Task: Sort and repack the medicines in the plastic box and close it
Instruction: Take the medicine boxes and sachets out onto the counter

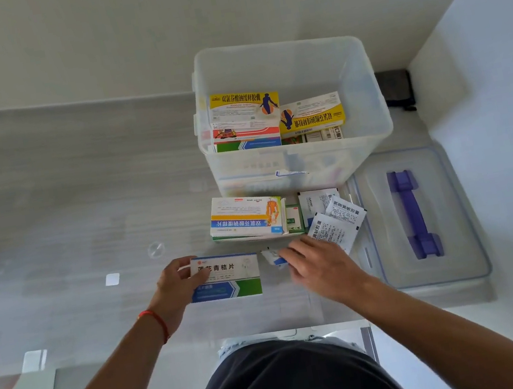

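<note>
Roughly halfway: yellow cartons (243, 103) stacked inside plastic box (300, 159); in front of it, left hand (175, 286) gripping blue-green carton (228, 277), right hand (318, 265) pinching sachet (274, 257); beside it, lid (422, 217) still off

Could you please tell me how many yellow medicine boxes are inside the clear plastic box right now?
2. One yellow box lies on the left stack in the plastic box; the other yellow box sits to its right, turned around. More may be hidden beneath.

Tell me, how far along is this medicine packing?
Partly done: several packs already sit in the box. Left hand holds a blue-green pack; right hand is on a small sachet. Still left: the orange-blue pack, the sachets, then the lid.
</note>
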Demonstrator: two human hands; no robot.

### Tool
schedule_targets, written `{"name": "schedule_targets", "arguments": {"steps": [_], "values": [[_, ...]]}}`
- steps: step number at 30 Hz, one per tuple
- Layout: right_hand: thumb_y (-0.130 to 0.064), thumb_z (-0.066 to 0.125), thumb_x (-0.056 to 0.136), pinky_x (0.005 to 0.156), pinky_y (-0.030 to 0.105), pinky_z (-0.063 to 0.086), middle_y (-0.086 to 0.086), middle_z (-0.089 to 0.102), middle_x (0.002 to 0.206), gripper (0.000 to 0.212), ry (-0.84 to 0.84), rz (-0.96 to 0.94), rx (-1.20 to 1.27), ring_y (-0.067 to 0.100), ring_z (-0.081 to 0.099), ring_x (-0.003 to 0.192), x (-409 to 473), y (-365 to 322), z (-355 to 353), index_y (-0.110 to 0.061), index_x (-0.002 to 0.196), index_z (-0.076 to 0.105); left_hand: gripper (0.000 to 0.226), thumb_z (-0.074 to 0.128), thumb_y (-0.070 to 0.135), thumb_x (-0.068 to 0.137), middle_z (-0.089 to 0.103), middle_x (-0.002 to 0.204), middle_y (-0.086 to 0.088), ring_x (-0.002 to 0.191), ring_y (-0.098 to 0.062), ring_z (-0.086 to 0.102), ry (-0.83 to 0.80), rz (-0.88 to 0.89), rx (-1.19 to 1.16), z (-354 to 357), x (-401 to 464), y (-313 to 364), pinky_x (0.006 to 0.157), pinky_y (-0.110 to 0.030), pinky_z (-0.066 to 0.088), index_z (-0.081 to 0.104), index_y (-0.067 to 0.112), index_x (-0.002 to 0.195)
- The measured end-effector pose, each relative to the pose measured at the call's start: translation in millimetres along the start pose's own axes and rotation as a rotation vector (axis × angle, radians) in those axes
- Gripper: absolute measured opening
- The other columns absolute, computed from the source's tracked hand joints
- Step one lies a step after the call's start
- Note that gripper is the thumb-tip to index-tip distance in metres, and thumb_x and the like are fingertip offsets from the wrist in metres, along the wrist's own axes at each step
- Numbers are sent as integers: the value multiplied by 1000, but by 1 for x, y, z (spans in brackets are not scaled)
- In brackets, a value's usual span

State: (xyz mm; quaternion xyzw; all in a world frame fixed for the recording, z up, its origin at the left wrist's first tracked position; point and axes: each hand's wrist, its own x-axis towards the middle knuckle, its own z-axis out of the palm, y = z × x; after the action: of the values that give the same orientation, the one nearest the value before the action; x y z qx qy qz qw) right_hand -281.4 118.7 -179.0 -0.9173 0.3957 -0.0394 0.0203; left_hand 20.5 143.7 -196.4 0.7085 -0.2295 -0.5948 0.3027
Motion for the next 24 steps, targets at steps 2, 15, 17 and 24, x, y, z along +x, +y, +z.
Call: {"name": "schedule_targets", "arguments": {"steps": [2, 15, 17, 24], "values": [[-19, 62, 95, 73, 31, 62, 4, 72, 112, 24, 139, 14, 29, 16, 70, 99, -9, 12, -11, -13, 117, 66, 30, 72, 14, 90, 73, 108, -12, 91, -25, 72, 32, 62, 204, 10, 2, 0, 76, -37, 62, 59, 7, 116], [-24, 66, 91, 85, 44, 54, 6, 66, 120, 29, 32, 405, 75, 28, 65, 107, -9, 57, -38, -10, 116, 71, 27, 69, 17, 86, 63, 102, -12, 95, -30, 59, 281, 278, 686, 62, -20, 42, 83, -39, 50, 59, 5, 107], [-16, 66, 90, 79, 39, 57, 6, 68, 110, 19, 243, 324, 170, 26, 67, 97, 3, 50, -59, -8, 106, 72, 18, 65, 1, 80, 59, 88, -9, 80, -26, 56, 317, 497, 669, 64, -39, 62, 72, -37, 48, 60, 5, 97], [-17, 60, 94, 73, 26, 56, 1, 71, 97, 15, 570, 289, 432, 13, 66, 83, 117, 82, -161, -11, 102, 72, 14, 55, -2, 78, 59, 82, 2, 60, -10, 50, 433, 1280, 566, 88, -63, 197, 56, -10, 41, 63, 8, 83]]}}
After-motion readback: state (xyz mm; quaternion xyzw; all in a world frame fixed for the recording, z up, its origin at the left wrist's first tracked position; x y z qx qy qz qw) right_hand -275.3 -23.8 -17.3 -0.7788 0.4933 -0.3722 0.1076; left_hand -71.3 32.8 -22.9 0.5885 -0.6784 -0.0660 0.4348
